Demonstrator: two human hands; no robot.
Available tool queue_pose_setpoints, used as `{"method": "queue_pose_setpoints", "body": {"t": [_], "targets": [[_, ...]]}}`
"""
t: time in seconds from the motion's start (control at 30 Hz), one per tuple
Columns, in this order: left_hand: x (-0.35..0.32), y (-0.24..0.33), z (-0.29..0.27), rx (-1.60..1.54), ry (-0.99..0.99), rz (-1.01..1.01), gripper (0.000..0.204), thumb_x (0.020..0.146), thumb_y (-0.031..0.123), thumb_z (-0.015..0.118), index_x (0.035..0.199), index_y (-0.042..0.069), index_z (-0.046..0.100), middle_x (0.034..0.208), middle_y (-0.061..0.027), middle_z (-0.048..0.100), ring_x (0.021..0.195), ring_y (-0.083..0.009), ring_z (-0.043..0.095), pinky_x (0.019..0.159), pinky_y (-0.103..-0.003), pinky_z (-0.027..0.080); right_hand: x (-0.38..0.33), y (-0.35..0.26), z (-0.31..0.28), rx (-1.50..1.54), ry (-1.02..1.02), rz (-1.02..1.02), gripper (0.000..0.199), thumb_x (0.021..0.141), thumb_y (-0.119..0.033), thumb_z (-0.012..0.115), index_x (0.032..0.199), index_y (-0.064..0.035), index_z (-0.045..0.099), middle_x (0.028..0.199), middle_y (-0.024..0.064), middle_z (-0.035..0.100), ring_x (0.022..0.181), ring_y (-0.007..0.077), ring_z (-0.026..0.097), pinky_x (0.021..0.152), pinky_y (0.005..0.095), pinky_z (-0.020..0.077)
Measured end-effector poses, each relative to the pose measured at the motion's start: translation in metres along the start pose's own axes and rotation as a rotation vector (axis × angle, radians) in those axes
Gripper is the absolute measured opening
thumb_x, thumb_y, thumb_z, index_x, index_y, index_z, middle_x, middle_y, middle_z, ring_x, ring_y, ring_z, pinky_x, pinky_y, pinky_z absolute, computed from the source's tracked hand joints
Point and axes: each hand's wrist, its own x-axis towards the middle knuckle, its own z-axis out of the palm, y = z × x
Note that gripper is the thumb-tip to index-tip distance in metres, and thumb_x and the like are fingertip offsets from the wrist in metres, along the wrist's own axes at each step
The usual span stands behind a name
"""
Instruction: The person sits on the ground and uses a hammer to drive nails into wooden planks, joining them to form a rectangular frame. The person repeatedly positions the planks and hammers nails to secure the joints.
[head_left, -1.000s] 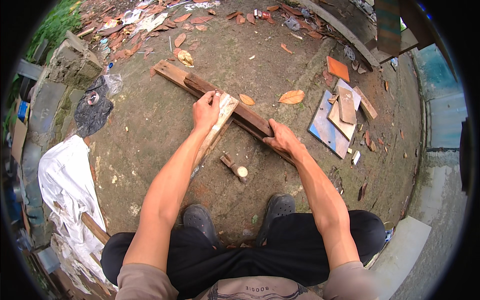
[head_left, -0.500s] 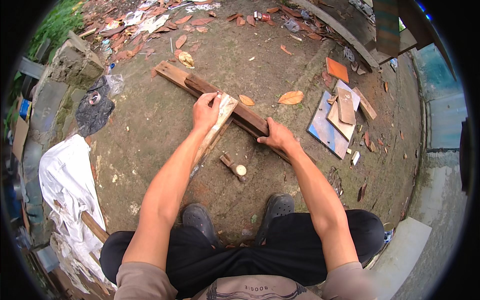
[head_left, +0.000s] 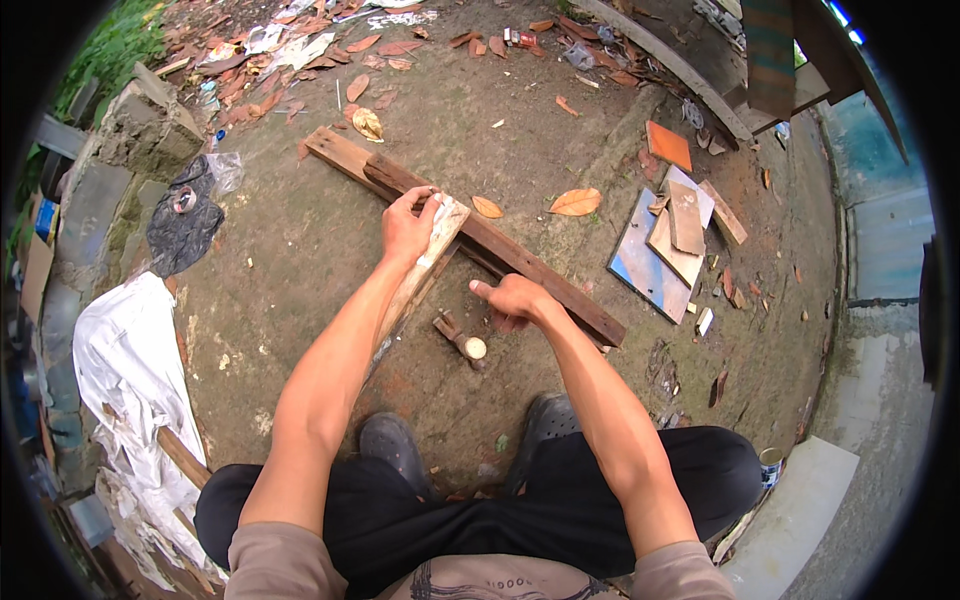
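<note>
1. A small tin stands on the ground by the right knee; what is in it cannot be told.
2. A black plastic bag lies crumpled at the left with a metal ring on top of it.
3. The pale stick is a rough, light-coloured length of wood. Its far end rests across the dark plank and it slopes back toward the person's feet.
4. The left hand is wrapped round the stick's far end, fingers curled tight over it where it crosses the plank.
5. The right hand hovers just above the ground beside the plank, fingers loosely bent and thumb out, holding nothing.
6. A hammer lies on the dirt between the stick and the right hand. Its head is dark and its short wooden handle shows a pale round cut end.
7. The plank is long, dark brown and weathered, lying at a slant on mossy, packed earth.
8. A blue sheet to the right carries flat board offcuts, and an orange tile lies beyond it.
9. Dry brown leaves are scattered about; a white sheet lies crumpled at the left.
</note>
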Motion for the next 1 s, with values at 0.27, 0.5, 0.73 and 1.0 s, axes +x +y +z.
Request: {"method": "queue_pose_setpoints", "body": {"t": [0.27,0.5,0.73,1.0], "targets": [[0.001,-0.005,0.006,0.085,0.049,0.061,0.025,0.093,0.025,0.070,0.110,0.007,0.074,0.089,-0.0079,0.074,0.073,-0.0115,0.065,0.068,-0.031,0.052,-0.002,0.022,0.062,0.227,-0.319,0.163,0.081,0.089,-0.074,0.047,0.119,-0.0018,0.067,0.099,0.0190,0.074,0.082,0.0228,0.075,0.062,0.0324,0.0600],[0.003,-0.001,0.004,0.161,0.040,0.142,0.027,0.093,0.026,0.069,0.111,0.006,0.073,0.099,-0.0127,0.074,0.080,-0.0190,0.069,0.074,-0.034,0.053,0.010,0.022,0.080,0.481,-0.323,0.227,0.049,0.090,-0.047,0.060,0.109,-0.0022,0.067,0.091,0.0177,0.075,0.067,0.0201,0.073,0.054,0.0311,0.0605],[0.006,-0.001,-0.001,0.212,-0.006,0.201,0.028,0.094,0.027,0.066,0.112,0.006,0.073,0.107,-0.0147,0.072,0.093,-0.0265,0.069,0.082,-0.036,0.053,0.009,0.035,0.076,0.578,-0.514,0.267,0.035,0.100,-0.023,0.053,0.121,0.0044,0.048,0.096,0.0183,0.061,0.071,0.0234,0.066,0.060,0.0360,0.0611],[0.006,0.001,-0.001,0.212,-0.012,0.188,0.029,0.094,0.028,0.065,0.113,0.007,0.073,0.111,-0.0132,0.072,0.105,-0.0291,0.067,0.092,-0.038,0.051,-0.032,0.036,0.094,0.177,-0.256,0.062,0.040,0.091,-0.036,0.074,0.080,-0.0006,0.059,0.065,0.0051,0.054,0.053,0.0151,0.053,0.048,0.0325,0.0395]]}}
